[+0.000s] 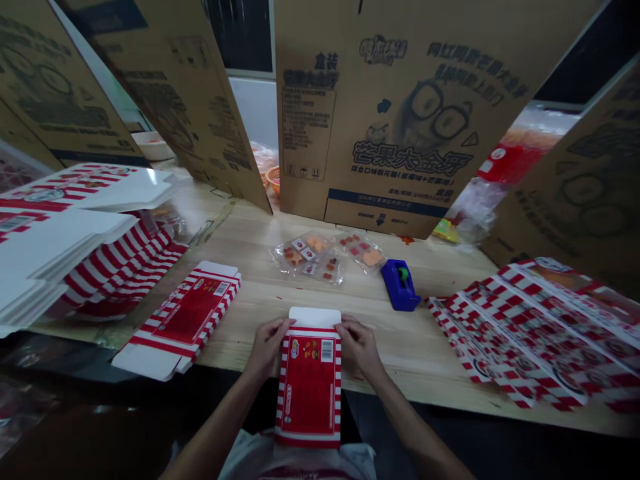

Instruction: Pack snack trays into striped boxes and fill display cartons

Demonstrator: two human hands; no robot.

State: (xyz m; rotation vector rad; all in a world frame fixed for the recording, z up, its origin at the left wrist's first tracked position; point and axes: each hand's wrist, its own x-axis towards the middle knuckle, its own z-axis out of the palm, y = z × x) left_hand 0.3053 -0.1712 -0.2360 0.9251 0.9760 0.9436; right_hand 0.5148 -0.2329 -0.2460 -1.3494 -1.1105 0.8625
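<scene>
A red-and-white striped carton [309, 390] with a barcode lies across the table's front edge, its white end flap pointing away from me. My left hand [269, 341] pinches its upper left edge, just below the flap. On the opposite side, my right hand [361, 343] grips the upper right edge with thumb and fingers. Left of my hands rests a similar carton [195, 310], also with its flaps out. Small clear packets of candy [307, 253] sit on the table beyond my hands. A blue tape dispenser [400, 285] stands to the right of them.
Stacked white and striped cartons [75, 233] fill the left side of the wooden table [260, 287]. Striped printed pieces [540, 333] overlap at the right. Large brown cardboard panels [400, 120] stand along the back, with a red plastic bag [515, 157] behind.
</scene>
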